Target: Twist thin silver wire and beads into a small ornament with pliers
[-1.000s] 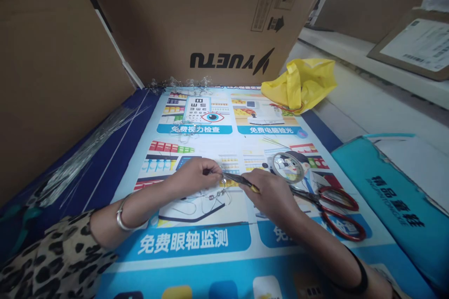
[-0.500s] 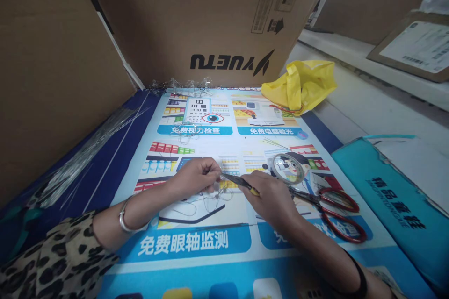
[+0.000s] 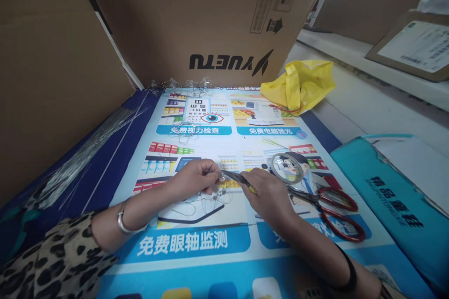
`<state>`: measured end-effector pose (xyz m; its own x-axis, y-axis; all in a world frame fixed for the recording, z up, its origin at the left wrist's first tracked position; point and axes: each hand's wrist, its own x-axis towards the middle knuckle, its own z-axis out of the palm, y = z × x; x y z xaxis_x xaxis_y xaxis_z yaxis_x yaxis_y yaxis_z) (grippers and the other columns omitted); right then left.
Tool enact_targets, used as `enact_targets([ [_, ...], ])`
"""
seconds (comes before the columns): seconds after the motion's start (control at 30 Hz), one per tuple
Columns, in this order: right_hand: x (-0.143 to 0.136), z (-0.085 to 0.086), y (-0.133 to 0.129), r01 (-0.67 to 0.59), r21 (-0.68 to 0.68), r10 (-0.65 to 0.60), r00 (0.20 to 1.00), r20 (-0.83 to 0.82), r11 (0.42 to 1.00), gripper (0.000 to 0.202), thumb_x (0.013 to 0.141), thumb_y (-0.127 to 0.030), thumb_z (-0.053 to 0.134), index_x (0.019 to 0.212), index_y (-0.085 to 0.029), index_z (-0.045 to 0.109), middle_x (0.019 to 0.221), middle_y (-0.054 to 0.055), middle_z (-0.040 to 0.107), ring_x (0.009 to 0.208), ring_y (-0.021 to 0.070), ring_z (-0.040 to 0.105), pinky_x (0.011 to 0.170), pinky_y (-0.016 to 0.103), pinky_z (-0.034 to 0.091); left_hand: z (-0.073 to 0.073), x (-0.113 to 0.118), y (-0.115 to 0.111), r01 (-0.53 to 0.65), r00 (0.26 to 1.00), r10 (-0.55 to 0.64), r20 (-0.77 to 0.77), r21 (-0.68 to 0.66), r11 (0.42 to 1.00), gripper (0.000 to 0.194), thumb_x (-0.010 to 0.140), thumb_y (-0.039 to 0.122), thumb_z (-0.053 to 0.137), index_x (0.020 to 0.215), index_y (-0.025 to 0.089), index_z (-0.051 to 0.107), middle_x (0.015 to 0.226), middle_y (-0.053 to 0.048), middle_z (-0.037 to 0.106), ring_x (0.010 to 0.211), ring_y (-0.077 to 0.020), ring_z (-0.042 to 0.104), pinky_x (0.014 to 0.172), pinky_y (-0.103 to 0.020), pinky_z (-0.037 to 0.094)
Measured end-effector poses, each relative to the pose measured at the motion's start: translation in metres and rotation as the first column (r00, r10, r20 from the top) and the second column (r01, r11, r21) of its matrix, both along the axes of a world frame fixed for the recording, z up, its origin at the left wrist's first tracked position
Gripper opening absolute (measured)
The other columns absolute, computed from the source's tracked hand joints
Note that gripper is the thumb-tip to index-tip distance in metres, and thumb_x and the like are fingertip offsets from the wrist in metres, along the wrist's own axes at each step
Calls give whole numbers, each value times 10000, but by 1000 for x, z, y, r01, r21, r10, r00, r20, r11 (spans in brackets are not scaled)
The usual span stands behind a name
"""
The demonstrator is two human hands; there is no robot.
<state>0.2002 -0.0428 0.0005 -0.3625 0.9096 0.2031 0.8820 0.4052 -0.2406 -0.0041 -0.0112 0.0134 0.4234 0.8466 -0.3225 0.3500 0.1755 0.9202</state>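
A big cardboard box (image 3: 228,14) fills the top of the frame, its YUETU print upside down; what it may hold is hidden. Below it a printed poster (image 3: 136,266) covers the work surface. At the right edge lies a turquoise box (image 3: 396,196); its contents cannot be made out. A crumpled yellow bag (image 3: 305,85), upper right of centre, hides whatever is inside. On the left, a sheaf of loose wires (image 3: 75,173) lies on dark blue.

Red-handled scissors (image 3: 315,198) rest right of centre, partly behind the right hand (image 3: 268,195), whose fingers are wrapped around the yellow-handled pliers (image 3: 236,177). The left hand (image 3: 196,178), near the middle, has thumb and forefinger pinched on a thin beaded wire (image 3: 221,192), which trails in loops over the poster just below. The pliers' tip meets the work beside those fingertips; whether it bites is too small to tell.

The step in hand looks like working the wire near a bead; the next move probably calls for a steady left pinch and small, controlled plier turns.
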Motion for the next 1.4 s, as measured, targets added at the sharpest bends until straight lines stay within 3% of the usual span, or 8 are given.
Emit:
enact_targets([
  [0.3, -2, 5, 0, 7, -121, -6, 1000, 11, 993, 169, 834, -209, 473, 899, -184, 627, 799, 49, 617, 769, 179, 566, 661, 252, 379, -1, -1, 0, -16, 1000, 17, 23, -34, 999, 179, 771, 335, 505, 722, 164, 530, 507, 31, 569, 406, -69, 465, 417, -180, 363],
  [0.53, -2, 5, 0, 20, -136, -17, 1000, 17, 990, 171, 838, -230, 468, 901, -197, 623, 805, 43, 618, 771, 172, 568, 645, 242, 363, -6, -2, -1, -17, 999, 16, 31, 31, 999, 147, 783, 325, 498, 750, 182, 510, 563, 28, 596, 435, -72, 491, 429, -182, 352],
  [1.1, -7, 4, 1, 44, -152, -44, 999, 3, 987, 173, 844, -254, 474, 890, -195, 630, 814, 43, 625, 760, 167, 568, 614, 235, 347, -6, 0, 0, 13, 993, -9, 116, -28, 1000, 151, 829, 327, 455, 768, 188, 459, 556, 18, 609, 476, -87, 540, 471, -192, 412],
  [1.4, -6, -1, 1, 54, -171, -65, 996, -60, 984, 174, 835, -296, 497, 906, -209, 629, 839, 29, 635, 790, 166, 581, 637, 230, 370, -9, 0, 1, -21, 1000, 21, 15, 43, 999, 124, 804, 297, 459, 756, 183, 471, 547, 18, 603, 455, -80, 511, 439, -176, 381],
])
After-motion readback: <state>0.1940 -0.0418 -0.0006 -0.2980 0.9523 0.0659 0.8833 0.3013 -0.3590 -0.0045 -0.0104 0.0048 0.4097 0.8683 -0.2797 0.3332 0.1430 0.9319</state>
